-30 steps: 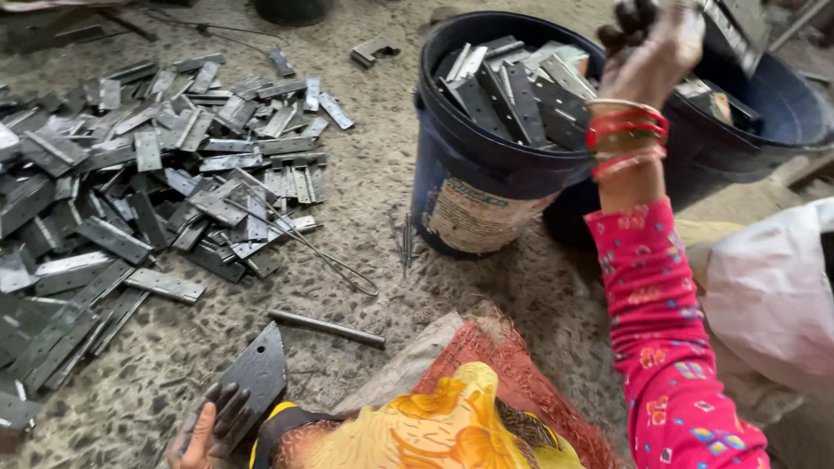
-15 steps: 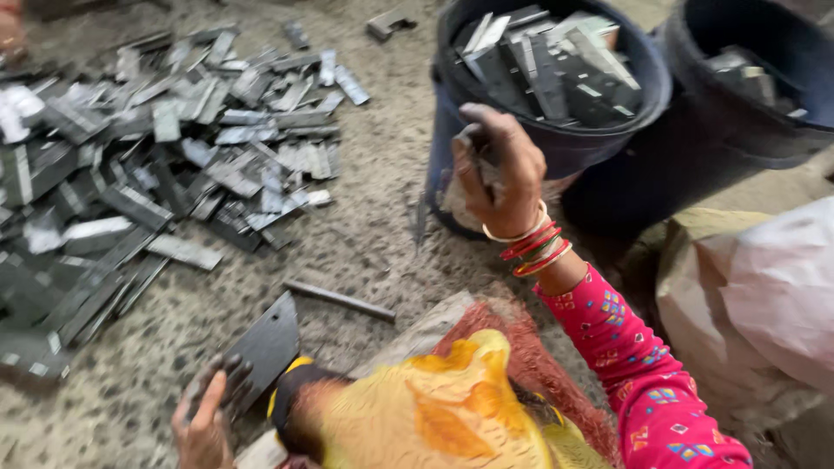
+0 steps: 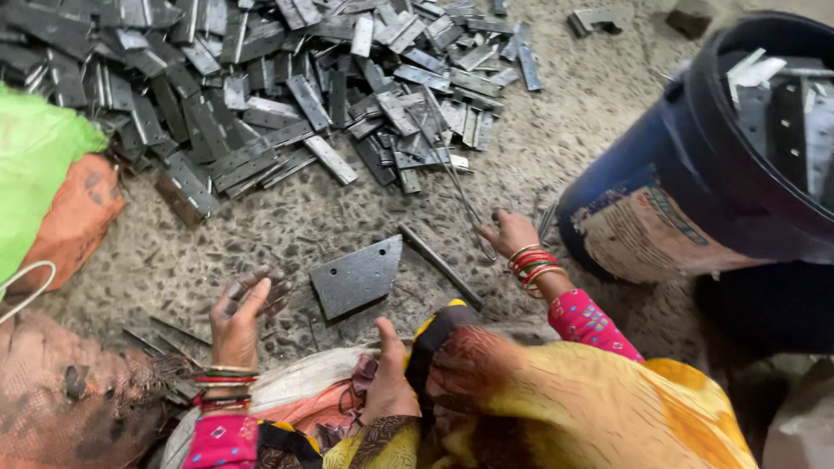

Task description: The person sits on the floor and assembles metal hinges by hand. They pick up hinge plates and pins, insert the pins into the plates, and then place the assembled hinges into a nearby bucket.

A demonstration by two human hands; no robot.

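2 hands reach down to the speckled stone floor [image 3: 287, 226]. The right hand [image 3: 511, 233] has its grip pinched together on a thin metal rod [image 3: 460, 187] lying near the base of the dark blue plastic bucket [image 3: 660, 165], which holds flat metal pieces. The left hand [image 3: 239, 317] has its grip apart, fingers spread, just beside a flat grey metal plate with 1 cut corner [image 3: 358, 278]. A dark metal bar [image 3: 441, 267] lies between plate and right hand. Beyond, a big heap of grey metal strips [image 3: 261, 87] covers the floor. An orange and green sack [image 3: 52, 191] sits far left.
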